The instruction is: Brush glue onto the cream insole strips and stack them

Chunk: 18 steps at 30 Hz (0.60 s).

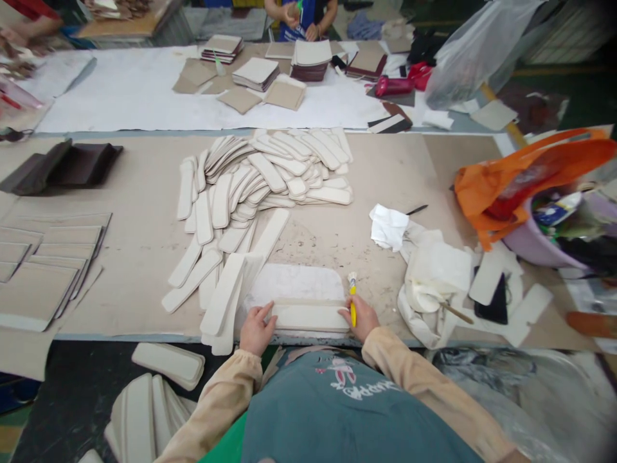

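In the head view, my left hand (258, 329) is at the left end of a pale strip (311, 317), thumb and forefinger a little apart and touching it; I cannot tell whether they pinch it. My right hand (364, 319) is closed around a yellow-handled brush (353, 302), bristles pointing away from me, and its fingertips also touch the strip's right end. The strip lies along the near edge of the worktop (144, 257), around the middle, just on my side of a white sheet (299, 281).

For writing, my green apron (357, 411) has a printed rabbit and white letters that look like "HAPPY", partly lost in the folds. The blue apron (295, 22) of the person across from me carries white print too small to read. A blue and white packet (559, 209) in the purple basin (544, 247) at the worktop's right side has marks I can't make out.

A big heap of strips (250, 180) spreads left of the middle, and brown-grey panels (43, 283) lie by the left edge. An orange bag (525, 180) hangs over the basin. Crumpled white cloth (434, 276) sits near the right end of the near edge.
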Each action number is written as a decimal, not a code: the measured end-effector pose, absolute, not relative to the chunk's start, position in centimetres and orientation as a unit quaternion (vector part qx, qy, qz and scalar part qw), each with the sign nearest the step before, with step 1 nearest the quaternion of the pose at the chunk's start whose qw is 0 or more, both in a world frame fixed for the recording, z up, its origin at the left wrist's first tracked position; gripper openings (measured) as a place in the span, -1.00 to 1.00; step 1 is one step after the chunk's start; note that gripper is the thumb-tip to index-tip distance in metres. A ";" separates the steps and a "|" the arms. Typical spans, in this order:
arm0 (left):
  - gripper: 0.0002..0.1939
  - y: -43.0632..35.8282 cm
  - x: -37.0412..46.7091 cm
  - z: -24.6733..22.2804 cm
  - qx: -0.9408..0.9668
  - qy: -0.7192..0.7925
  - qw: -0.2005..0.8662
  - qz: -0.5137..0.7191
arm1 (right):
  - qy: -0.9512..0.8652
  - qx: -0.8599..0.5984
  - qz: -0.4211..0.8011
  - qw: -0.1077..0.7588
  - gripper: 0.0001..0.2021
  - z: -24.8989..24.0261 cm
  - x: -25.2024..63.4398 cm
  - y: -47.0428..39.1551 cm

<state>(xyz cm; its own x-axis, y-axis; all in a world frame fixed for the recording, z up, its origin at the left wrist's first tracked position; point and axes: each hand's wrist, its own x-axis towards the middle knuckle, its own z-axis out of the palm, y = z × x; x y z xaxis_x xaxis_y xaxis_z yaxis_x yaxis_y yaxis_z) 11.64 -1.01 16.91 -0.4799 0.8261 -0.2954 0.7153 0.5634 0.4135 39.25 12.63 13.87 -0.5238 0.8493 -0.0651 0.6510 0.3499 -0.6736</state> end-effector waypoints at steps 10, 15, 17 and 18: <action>-0.61 -0.6 11.5 17.1 0.483 0.839 0.234 0.092 | -0.800 -0.460 0.315 0.222 -0.83 13.2 39.5 12.7; -0.61 -0.6 11.4 16.9 0.487 0.838 0.231 0.082 | -0.798 -0.466 0.308 0.225 -0.81 12.9 39.8 12.9; -0.61 -0.6 11.4 16.8 0.489 0.838 0.229 0.081 | -0.798 -0.465 0.306 0.229 -0.81 12.7 39.8 12.9; -0.61 -0.5 11.4 16.7 0.489 0.838 0.228 0.080 | -0.800 -0.464 0.305 0.230 -0.81 12.7 39.8 12.9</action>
